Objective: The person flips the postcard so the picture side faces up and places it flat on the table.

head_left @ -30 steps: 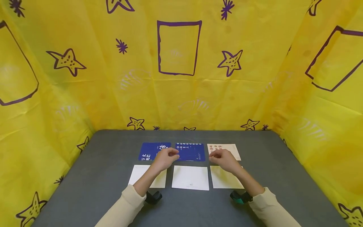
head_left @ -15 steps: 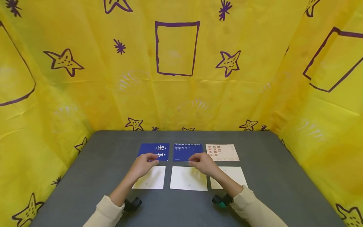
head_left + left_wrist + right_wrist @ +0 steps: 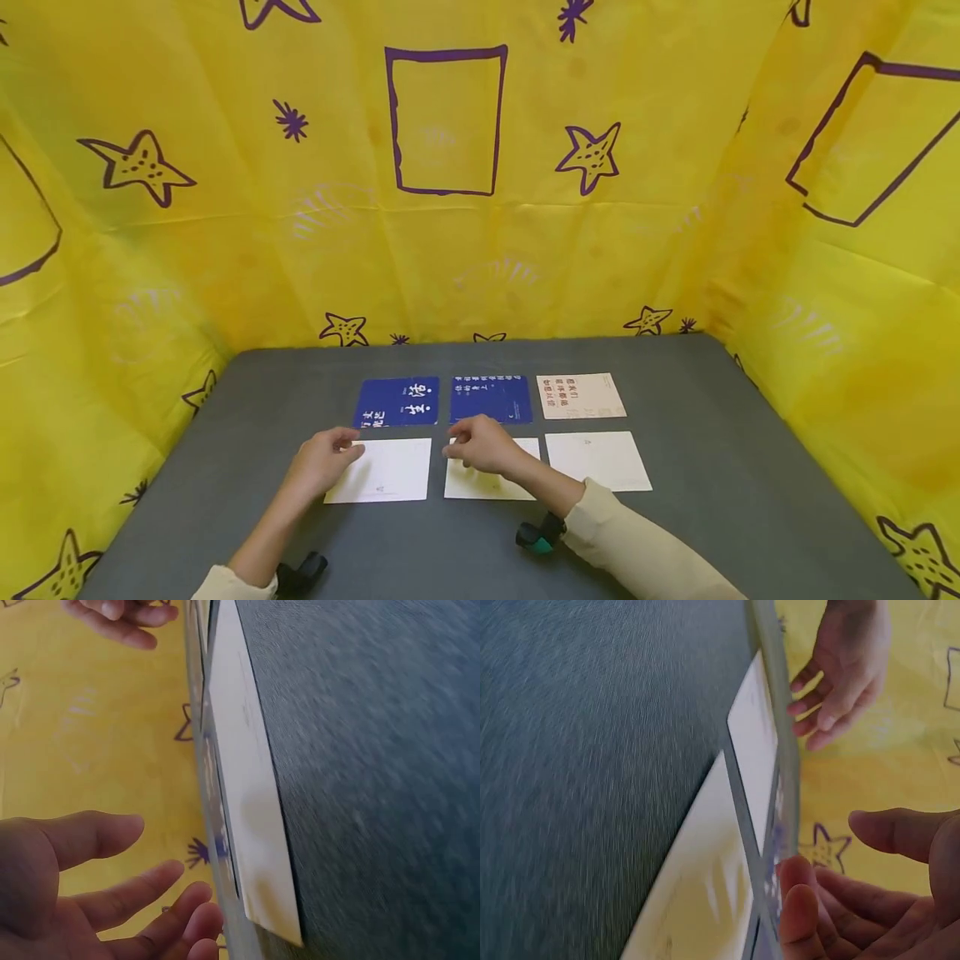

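Note:
My left hand (image 3: 322, 460) hovers over the left edge of the front-left white card (image 3: 386, 471), its fingers loosely bent and nothing between them. In the left wrist view, the thumb and fingers of that hand (image 3: 112, 892) stand apart. Above the front-middle white card (image 3: 468, 483) is my right hand (image 3: 486, 448), casting a shadow on it. The right wrist view shows this hand (image 3: 885, 892) holding nothing, fingers relaxed. Behind them lie a blue card with large white characters (image 3: 397, 402) and a second blue card (image 3: 491, 400).
A cream card with brown characters (image 3: 581, 396) lies at the back right, in front of it another white card (image 3: 598, 461). All the cards lie flat in two rows on the grey table (image 3: 712, 500). Yellow patterned cloth (image 3: 442, 275) encloses the back and sides.
Both hands have moved left and toward the front, from over the back row to over the white cards. The back-left and back-middle blue cards now show more fully. The view has shifted slightly.

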A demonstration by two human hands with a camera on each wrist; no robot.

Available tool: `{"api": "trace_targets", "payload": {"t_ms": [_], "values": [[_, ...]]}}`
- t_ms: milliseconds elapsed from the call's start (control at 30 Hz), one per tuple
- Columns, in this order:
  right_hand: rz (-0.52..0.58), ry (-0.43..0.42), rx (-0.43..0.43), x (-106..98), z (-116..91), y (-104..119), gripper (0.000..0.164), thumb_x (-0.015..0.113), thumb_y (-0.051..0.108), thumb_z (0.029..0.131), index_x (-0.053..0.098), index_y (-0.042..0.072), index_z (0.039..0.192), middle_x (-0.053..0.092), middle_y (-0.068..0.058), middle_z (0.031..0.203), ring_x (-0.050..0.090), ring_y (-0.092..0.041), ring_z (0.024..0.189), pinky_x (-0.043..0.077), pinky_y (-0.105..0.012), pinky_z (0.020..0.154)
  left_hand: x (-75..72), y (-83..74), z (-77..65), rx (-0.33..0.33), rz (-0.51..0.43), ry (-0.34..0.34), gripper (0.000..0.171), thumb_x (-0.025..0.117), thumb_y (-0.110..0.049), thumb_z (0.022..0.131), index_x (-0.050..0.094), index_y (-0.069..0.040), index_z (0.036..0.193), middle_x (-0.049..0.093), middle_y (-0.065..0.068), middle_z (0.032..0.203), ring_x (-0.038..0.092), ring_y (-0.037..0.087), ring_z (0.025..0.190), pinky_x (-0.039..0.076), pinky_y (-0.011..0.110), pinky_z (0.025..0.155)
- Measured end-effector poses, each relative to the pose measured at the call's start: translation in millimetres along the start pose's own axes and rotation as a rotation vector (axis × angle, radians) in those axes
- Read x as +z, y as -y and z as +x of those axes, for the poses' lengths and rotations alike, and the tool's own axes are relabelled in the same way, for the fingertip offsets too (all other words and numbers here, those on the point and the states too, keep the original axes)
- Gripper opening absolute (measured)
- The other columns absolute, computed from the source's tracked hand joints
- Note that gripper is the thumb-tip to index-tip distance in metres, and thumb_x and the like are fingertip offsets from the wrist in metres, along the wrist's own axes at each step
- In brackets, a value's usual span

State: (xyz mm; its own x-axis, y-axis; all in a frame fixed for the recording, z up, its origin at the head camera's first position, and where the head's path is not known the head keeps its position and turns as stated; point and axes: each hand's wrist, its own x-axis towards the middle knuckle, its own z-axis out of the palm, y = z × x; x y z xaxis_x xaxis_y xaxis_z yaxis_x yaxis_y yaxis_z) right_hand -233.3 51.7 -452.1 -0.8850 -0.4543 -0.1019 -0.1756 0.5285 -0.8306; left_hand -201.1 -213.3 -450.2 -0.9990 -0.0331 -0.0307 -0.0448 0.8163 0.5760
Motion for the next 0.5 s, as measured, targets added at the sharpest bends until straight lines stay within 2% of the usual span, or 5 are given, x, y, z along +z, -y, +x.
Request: {"api": "trace_targets", "payload": {"t_ms": [133,233,367,500], "values": [[-0.001,0.022,0.020,12,0,5,0.031,0.073,0.013,0.084,0.068,-0.007,0.107,0.069,-0.008,0.079,0.062,-0.017,0.059,0.044,-0.023,0.050,-2.3,8.6,-4.0,0.003,0.062,0.004,0.035,0.064,-0.021,0.089,0.067,0.004,0.112,0.070,0.019,0.101,0.065,0.034,0.094,0.048,0.052,0.082],[-0.009,0.026,0.020,19,-1,8,0.029,0.073,0.013,0.083,0.069,-0.006,0.105,0.068,-0.007,0.076,0.060,-0.014,0.056,0.043,-0.023,0.050,-2.6,13.6,-7.0,0.001,0.118,0.005,0.028,0.065,-0.022,0.087,0.069,0.001,0.102,0.068,0.014,0.090,0.063,0.029,0.085,0.046,0.046,0.073],[-0.044,0.026,0.001,26,-1,11,0.031,0.074,0.014,0.082,0.070,-0.006,0.105,0.067,-0.005,0.074,0.056,-0.010,0.058,0.043,-0.022,0.052,-3.5,16.5,-11.6,-0.038,0.174,0.011,0.017,0.066,-0.024,0.085,0.067,-0.007,0.082,0.060,0.008,0.076,0.052,0.024,0.071,0.038,0.039,0.062],[-0.098,0.029,-0.013,29,-4,15,0.032,0.074,0.017,0.081,0.070,-0.004,0.106,0.070,-0.009,0.082,0.061,-0.014,0.070,0.049,-0.026,0.062,-4.7,15.9,-16.0,-0.061,0.213,0.011,0.014,0.066,-0.025,0.085,0.071,-0.012,0.083,0.066,0.012,0.084,0.058,0.027,0.073,0.043,0.046,0.062]]}}
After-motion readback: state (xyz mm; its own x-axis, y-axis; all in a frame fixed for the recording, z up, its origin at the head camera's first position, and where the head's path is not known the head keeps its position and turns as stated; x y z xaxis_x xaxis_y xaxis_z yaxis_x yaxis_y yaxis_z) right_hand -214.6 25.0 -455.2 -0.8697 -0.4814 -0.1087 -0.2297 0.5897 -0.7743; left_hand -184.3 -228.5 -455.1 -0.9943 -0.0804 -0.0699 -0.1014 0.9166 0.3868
